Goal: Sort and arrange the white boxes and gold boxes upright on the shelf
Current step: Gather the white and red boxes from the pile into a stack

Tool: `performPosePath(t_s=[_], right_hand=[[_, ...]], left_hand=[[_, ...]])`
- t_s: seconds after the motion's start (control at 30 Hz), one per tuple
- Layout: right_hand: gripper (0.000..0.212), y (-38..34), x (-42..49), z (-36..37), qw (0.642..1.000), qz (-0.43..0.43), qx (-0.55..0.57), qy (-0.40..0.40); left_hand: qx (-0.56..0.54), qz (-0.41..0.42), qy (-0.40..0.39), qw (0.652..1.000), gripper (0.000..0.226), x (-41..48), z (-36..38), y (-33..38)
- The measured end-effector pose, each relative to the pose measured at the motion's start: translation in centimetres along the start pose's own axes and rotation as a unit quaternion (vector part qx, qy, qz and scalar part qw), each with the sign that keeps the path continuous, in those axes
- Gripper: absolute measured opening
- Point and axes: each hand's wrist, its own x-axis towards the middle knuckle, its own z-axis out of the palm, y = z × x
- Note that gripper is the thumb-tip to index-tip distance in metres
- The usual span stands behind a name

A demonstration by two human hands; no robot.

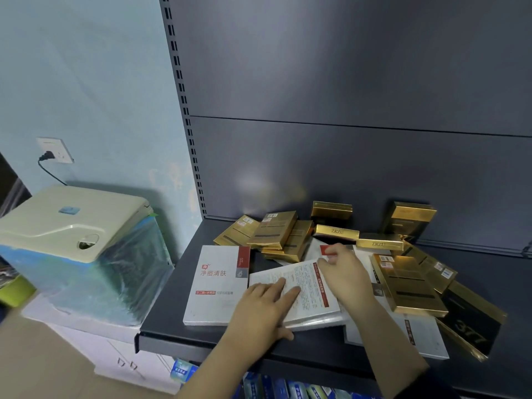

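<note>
Both hands point(302, 286) atop white box point(309, 295)

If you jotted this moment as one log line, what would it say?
stage: sorting begun | left hand: flat on white box | right hand: gripping its far edge | gold boxes: mostly lying flat | shelf: unsorted
</note>
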Motion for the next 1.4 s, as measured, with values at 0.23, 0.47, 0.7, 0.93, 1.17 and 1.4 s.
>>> performPosePath(t_s=[0.23,0.47,0.7,0.93,1.17,1.4], right_hand=[[0.027,0.0,-0.9,-0.5,0.996,-0.003,0.092,0.013],[0.033,1.3,-1.5,-2.8,0.994,0.003,-0.011,0.107],[0.071,2.0,-2.3,-1.8,0.996,0.068,-0.063,-0.018],[0.048,1.4,-2.4,-3.4,0.977,0.051,0.207,0.000],[0.028,0.1,-2.6,-6.7,0.926,0.060,0.372,0.004],[0.016,-0.2,-2.8,-8.7,0.856,0.047,0.499,-0.130]], left_hand=[[-0.101,0.029,0.143,0.984,0.047,-1.7,-0.9,-1.1],[-0.350,-0.206,0.267,0.874,0.022,-1.7,-3.8,-2.5],[-0.453,-0.366,0.230,0.780,0.016,-2.5,-2.9,-5.0],[-0.448,-0.349,0.176,0.804,0.023,-2.4,-2.6,-3.4],[-0.332,-0.296,0.166,0.880,0.023,-0.2,0.3,-2.0],[-0.199,-0.274,0.112,0.934,0.052,-0.5,-0.5,0.2]])
